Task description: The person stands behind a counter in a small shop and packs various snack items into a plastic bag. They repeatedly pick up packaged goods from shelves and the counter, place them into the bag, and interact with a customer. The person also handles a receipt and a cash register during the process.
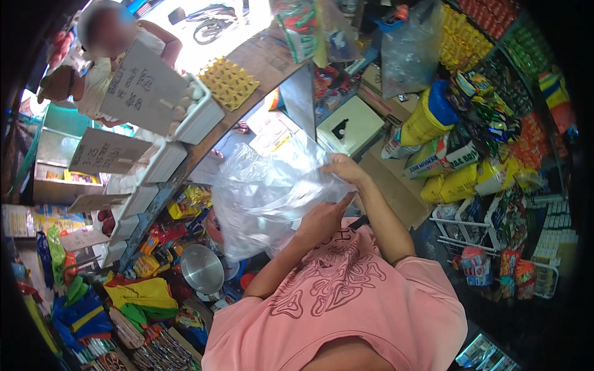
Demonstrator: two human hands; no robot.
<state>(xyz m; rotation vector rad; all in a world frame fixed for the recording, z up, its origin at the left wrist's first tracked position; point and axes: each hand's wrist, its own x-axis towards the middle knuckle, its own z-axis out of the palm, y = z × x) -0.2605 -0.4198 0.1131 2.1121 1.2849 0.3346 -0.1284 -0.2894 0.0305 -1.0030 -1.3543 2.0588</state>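
Note:
A large clear plastic bag (264, 195) hangs spread out before my chest, partly blurred. My right hand (345, 169) grips its upper right edge. Closer to my shirt, my left hand (320, 221) is closed at the bag's near edge with the index finger stretched toward the corner; its fingertips are partly hidden. The bag's film is crumpled, and I cannot tell whether anything is inside. Behind it, a white printed panel (274, 132) shows partly through the film.
A wooden counter (260, 60) holds a yellow egg tray (227, 83) and white egg bins (199, 120) with cardboard signs. Across it stands a person (153, 41). A metal pan (202, 269) and packets lie left; a cardboard box (394, 185) and a wire rack (464, 227) stand right.

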